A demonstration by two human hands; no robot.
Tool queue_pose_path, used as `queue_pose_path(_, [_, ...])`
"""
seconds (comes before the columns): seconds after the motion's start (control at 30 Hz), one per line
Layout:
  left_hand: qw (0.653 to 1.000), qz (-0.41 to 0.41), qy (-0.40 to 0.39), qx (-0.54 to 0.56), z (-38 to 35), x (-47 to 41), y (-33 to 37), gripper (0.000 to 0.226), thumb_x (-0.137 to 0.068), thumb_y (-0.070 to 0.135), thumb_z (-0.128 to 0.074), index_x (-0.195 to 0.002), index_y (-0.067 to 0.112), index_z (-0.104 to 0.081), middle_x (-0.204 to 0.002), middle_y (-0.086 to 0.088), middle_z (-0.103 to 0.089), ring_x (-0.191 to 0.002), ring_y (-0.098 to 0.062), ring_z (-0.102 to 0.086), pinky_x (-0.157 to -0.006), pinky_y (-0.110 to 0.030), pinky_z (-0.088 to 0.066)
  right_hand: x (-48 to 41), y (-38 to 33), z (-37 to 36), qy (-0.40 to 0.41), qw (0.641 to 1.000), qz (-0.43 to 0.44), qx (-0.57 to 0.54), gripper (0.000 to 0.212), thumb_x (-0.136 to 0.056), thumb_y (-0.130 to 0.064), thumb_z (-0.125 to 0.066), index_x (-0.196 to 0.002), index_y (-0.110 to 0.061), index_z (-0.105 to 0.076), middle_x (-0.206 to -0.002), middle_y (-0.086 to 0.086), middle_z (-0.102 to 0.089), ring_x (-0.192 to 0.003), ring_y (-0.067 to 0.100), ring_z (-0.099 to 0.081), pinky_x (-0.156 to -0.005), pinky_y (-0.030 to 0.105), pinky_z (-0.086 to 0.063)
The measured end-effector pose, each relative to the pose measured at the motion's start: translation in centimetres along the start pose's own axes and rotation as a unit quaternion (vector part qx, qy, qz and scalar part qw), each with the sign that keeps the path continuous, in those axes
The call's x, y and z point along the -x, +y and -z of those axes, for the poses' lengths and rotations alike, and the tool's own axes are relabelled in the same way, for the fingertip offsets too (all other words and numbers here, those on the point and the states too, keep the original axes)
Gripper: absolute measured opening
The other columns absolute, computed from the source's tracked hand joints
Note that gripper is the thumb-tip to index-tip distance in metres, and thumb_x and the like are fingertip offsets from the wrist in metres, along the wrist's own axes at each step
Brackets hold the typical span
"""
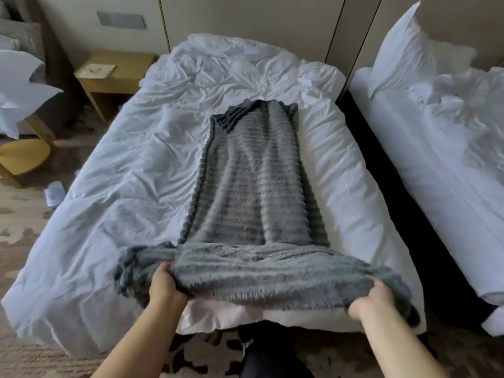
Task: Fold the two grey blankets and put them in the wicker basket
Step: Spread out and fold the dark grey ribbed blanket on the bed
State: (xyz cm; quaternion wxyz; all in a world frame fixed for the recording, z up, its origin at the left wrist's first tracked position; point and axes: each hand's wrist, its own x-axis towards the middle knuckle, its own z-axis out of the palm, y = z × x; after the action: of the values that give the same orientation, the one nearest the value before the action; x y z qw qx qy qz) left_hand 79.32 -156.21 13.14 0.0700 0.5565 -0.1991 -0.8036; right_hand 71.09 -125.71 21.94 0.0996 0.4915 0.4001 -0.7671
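A grey ribbed fleece blanket (253,181) lies as a long narrow strip down the middle of the white bed (131,170), its far end near the rumpled duvet. Its near end is lifted off the bed's foot. My left hand (163,282) grips the near left corner with fingers curled under the fabric. At the near right corner, my right hand (373,298) grips the edge the same way. Only one grey blanket shows. No wicker basket is in view.
A second white bed (447,170) with an upright pillow (409,53) stands to the right across a dark gap. A wooden nightstand (114,75) sits at the far left, a wooden chair (24,156) on the left, and a slipper (54,193) on the patterned carpet.
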Motion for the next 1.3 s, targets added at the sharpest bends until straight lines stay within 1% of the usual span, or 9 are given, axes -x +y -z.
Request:
queue_pose_path(0.13, [0.989, -0.091, -0.102, 0.056, -9.2, -1.6, 5.6, 0.009, -0.086, 0.022, -0.055, -0.083, 0.016, -0.062, -0.089, 0.000, -0.063, -0.085, -0.019, -0.062, -0.081, -0.036, -0.055, -3.0, -5.0, -9.0, -0.016, 0.996, 0.065, -0.058, 0.028, -0.091, -0.022, -0.056, -0.118, -0.019, -0.054, -0.123, 0.005, -0.059, -0.112, 0.026, -0.057, -0.094, 0.034, -0.048])
queue_pose_path(0.23, [0.967, -0.171, -0.176, 0.067, -13.9, -4.8, 9.1, 0.019, -0.096, 0.022, -0.046, -0.113, 0.015, -0.053, -0.116, -0.004, -0.054, -0.109, -0.022, -0.055, -0.105, -0.038, -0.039, -7.9, -8.2, -14.6, -0.121, 0.982, 0.103, -0.100, 0.034, -0.093, -0.026, -0.052, -0.124, -0.011, -0.050, -0.122, 0.009, -0.053, -0.094, 0.022, -0.059, -0.077, 0.030, -0.052])
queue_pose_path(0.33, [0.964, -0.193, -0.147, -0.113, -16.7, -9.7, 10.0, 0.038, -0.099, 0.017, -0.043, -0.136, 0.020, -0.042, -0.127, 0.001, -0.053, -0.114, -0.014, -0.057, -0.096, -0.034, -0.043, -13.8, -8.2, -18.7, -0.132, 0.976, 0.137, 0.105, 0.041, -0.098, -0.027, -0.047, -0.136, -0.011, -0.045, -0.134, 0.014, -0.048, -0.121, 0.026, -0.051, -0.100, 0.034, -0.043])
queue_pose_path(0.5, [0.908, 0.003, 0.003, -0.419, -14.3, -18.5, 5.7, 0.018, -0.092, 0.030, -0.056, -0.098, 0.012, -0.056, -0.083, -0.006, -0.057, -0.074, -0.022, -0.050, -0.059, -0.028, -0.036, -23.9, -1.7, -18.2, -0.099, 0.919, -0.050, 0.378, 0.050, -0.099, -0.037, -0.043, -0.146, -0.021, -0.036, -0.155, 0.005, -0.029, -0.144, 0.022, -0.023, -0.115, 0.042, -0.018])
queue_pose_path(0.6, [0.902, 0.036, 0.156, -0.401, -12.4, -20.8, 4.3, 0.051, -0.082, 0.040, -0.069, -0.111, 0.001, -0.052, -0.075, -0.013, -0.049, -0.061, -0.024, -0.046, -0.053, -0.029, -0.036, -28.1, 0.5, -15.6, -0.006, 0.931, -0.085, 0.356, 0.046, -0.096, -0.033, -0.051, -0.136, -0.012, -0.048, -0.141, 0.010, -0.049, -0.131, 0.026, -0.042, -0.103, 0.042, -0.034])
queue_pose_path(0.73, [0.913, 0.181, 0.162, -0.328, -11.8, -21.0, 3.0, 0.098, -0.074, 0.068, -0.063, -0.150, 0.024, -0.020, -0.157, -0.007, -0.018, -0.138, -0.041, -0.027, -0.095, -0.064, -0.037, -30.1, 1.4, -13.3, 0.116, 0.916, -0.101, 0.370, 0.066, -0.082, -0.048, -0.066, -0.134, -0.011, -0.049, -0.129, 0.010, -0.052, -0.108, 0.030, -0.051, -0.088, 0.043, -0.044])
queue_pose_path(0.93, [0.957, 0.147, 0.215, -0.127, -13.8, -23.3, 1.5, 0.029, -0.086, 0.046, -0.063, -0.089, 0.017, -0.060, -0.138, -0.001, -0.051, -0.086, -0.024, -0.058, -0.096, -0.038, -0.042, -33.5, 1.7, -14.7, 0.091, 0.969, -0.186, 0.133, 0.054, -0.094, -0.048, -0.046, -0.143, -0.024, -0.043, -0.147, 0.014, -0.041, -0.134, 0.038, -0.038, -0.111, 0.057, -0.028])
queue_pose_path(1.17, [0.950, 0.198, 0.172, -0.170, -17.9, -23.8, 4.3, 0.058, -0.073, 0.056, -0.072, -0.103, 0.007, -0.061, -0.106, -0.012, -0.067, -0.085, -0.029, -0.064, -0.073, -0.043, -0.050, -31.6, 2.3, -18.1, 0.007, 0.982, -0.177, 0.059, 0.055, -0.090, -0.056, -0.041, -0.123, -0.017, -0.060, -0.122, 0.023, -0.060, -0.118, 0.046, -0.049, -0.100, 0.067, -0.034])
queue_pose_path(1.3, [0.961, 0.235, 0.107, -0.098, -18.8, -24.9, 5.6, 0.035, -0.089, 0.030, -0.059, -0.120, 0.013, -0.057, -0.124, -0.022, -0.060, -0.100, -0.036, -0.064, -0.076, -0.049, -0.052, -30.6, 1.7, -18.4, -0.018, 0.990, -0.128, 0.061, 0.035, -0.085, -0.039, -0.048, -0.103, -0.014, -0.064, -0.085, 0.020, -0.073, -0.084, 0.039, -0.066, -0.061, 0.051, -0.057])
